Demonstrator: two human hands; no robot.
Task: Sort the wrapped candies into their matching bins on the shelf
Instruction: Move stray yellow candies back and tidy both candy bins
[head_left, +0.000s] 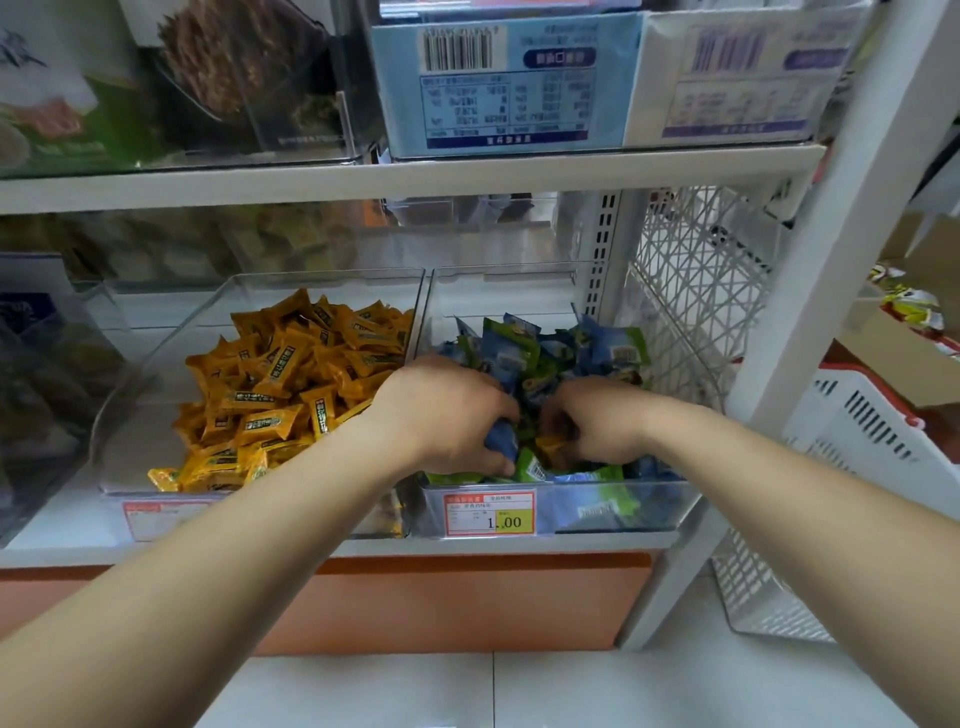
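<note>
Two clear bins stand side by side on the lower shelf. The left bin holds a heap of orange wrapped candies. The right bin holds blue and green wrapped candies. Both my hands are down inside the right bin. My left hand grips a blue wrapped candy with curled fingers. My right hand curls its fingers around an orange wrapped candy lying among the blue and green ones. The fingertips of both hands are partly hidden in the pile.
A red and yellow price tag sits on the right bin's front. The upper shelf carries boxes. A white lattice panel and upright post close the right side; a white basket stands beyond.
</note>
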